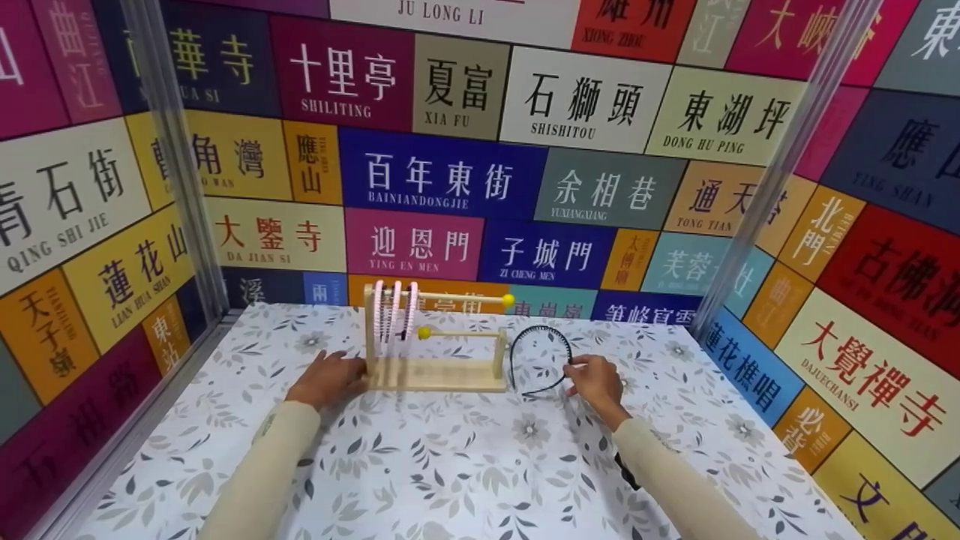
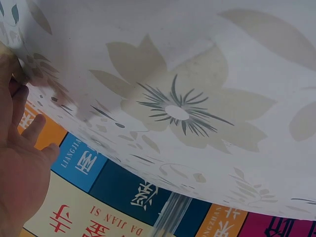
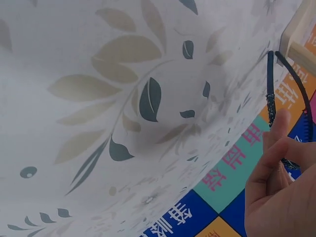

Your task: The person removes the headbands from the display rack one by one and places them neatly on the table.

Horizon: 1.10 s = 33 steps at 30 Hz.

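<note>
A light wooden rack (image 1: pixel 442 375) stands on the table, with two yellow-tipped bars at different heights. Pink hoop-like headbands (image 1: pixel 411 307) hang at the left part of its upper bar. My left hand (image 1: pixel 330 379) grips the foot of the rack's left post; in the left wrist view, that hand (image 2: pixel 24 163) shows at the left edge, its hold mostly out of frame. Just right of the rack, my right hand (image 1: pixel 596 382) pinches one side of a black toothed headband (image 1: pixel 541 328). The right wrist view shows that hand (image 3: pixel 284 182) with the headband (image 3: pixel 270 81) upright beside the rack's end.
A white cloth with grey leaves and flowers covers the table (image 1: pixel 450 465). Colourful panels (image 1: pixel 442 172) with printed place names stand behind and at both sides. Clear corner posts (image 1: pixel 184 157) rise at the table's back corners.
</note>
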Each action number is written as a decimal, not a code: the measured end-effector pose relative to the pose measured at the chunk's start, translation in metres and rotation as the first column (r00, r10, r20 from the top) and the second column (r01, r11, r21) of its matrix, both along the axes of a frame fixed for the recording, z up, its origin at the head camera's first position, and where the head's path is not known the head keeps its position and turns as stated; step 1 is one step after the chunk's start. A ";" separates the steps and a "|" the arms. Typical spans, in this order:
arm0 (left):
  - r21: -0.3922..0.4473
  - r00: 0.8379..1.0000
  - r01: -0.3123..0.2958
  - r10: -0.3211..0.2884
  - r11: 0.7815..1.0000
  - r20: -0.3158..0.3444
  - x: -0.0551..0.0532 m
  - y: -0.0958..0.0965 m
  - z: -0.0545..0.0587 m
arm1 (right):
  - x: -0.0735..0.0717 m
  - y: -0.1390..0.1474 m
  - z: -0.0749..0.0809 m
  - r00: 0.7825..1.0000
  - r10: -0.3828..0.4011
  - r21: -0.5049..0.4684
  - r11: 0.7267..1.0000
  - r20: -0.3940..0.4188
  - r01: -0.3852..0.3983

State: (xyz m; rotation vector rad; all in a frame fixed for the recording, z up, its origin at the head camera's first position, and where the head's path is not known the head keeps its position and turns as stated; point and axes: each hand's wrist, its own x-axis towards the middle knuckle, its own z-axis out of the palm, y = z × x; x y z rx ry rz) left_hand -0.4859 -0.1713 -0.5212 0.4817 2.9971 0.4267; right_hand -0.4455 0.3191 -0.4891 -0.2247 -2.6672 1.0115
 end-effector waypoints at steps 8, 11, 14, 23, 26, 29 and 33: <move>-0.008 1.000 -0.020 0.020 1.000 0.012 0.004 0.001 0.004 | 0.002 0.002 -0.008 1.000 0.003 -0.004 1.000 0.009 -0.003; -0.020 1.000 -0.004 0.004 1.000 -0.014 0.003 0.001 0.003 | -0.001 0.005 -0.013 1.000 0.003 -0.020 1.000 0.017 -0.003; -0.023 1.000 0.011 -0.011 1.000 -0.025 0.002 0.000 0.003 | -0.003 0.008 -0.018 0.999 0.000 -0.035 0.999 0.035 0.001; -0.033 1.000 -0.010 0.010 0.999 0.016 -0.003 0.000 -0.001 | -0.001 0.010 -0.025 0.997 -0.027 -0.041 0.999 0.077 0.030; -0.038 1.000 -0.010 0.010 0.999 0.012 -0.004 0.000 -0.001 | 0.000 0.011 -0.026 0.997 -0.026 -0.049 0.998 0.078 0.030; -0.032 1.000 -0.011 0.011 0.999 0.006 -0.004 0.000 -0.001 | 0.000 0.011 -0.028 0.997 -0.025 -0.053 0.998 0.077 0.029; -0.022 1.000 -0.014 0.014 1.000 0.007 -0.004 -0.001 -0.001 | 0.000 0.011 -0.028 0.996 -0.035 -0.054 0.998 0.077 0.040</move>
